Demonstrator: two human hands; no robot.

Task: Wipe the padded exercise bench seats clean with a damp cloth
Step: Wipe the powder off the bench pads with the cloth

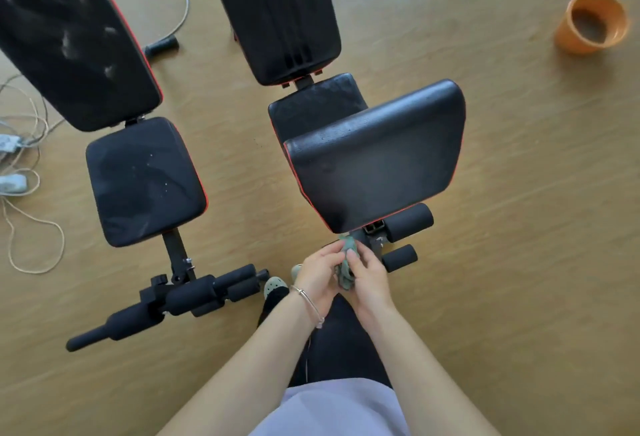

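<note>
**Cloth Held in Both Hands at the Foot of the Benches**

The cloth (347, 264) is a small grey-green piece of fabric, crumpled into a tight, wrinkled bundle. It sits between the two hands, low in front of the person. The left hand (317, 276) curls its fingers round the left side of the bundle. The right hand (367, 279) pinches it from the right, with the thumb against the fabric. A thin metal bangle (309, 301) circles the left wrist.

Directly beyond the hands stands the near pad (377, 155), a black rounded-rectangular cushion, tilted. It has a smooth, leather-like cover and red piping, and shows a faint sheen with fine specks toward the far edge. Beyond it lie a second seat pad (311, 106) and a long ribbed backrest (277, 9). Cylindrical black foam rollers (408, 221) project just right of the right hand.

Left of the left hand lies the other bench. Its seat cushion (145, 179) carries pale specks, and its back cushion (69, 37) shows whitish smears. Well beyond the right hand, an orange bucket (592, 23) stands on the wood-grain floor (519, 227). Loose cords (20, 172) lie far to the left.
</note>
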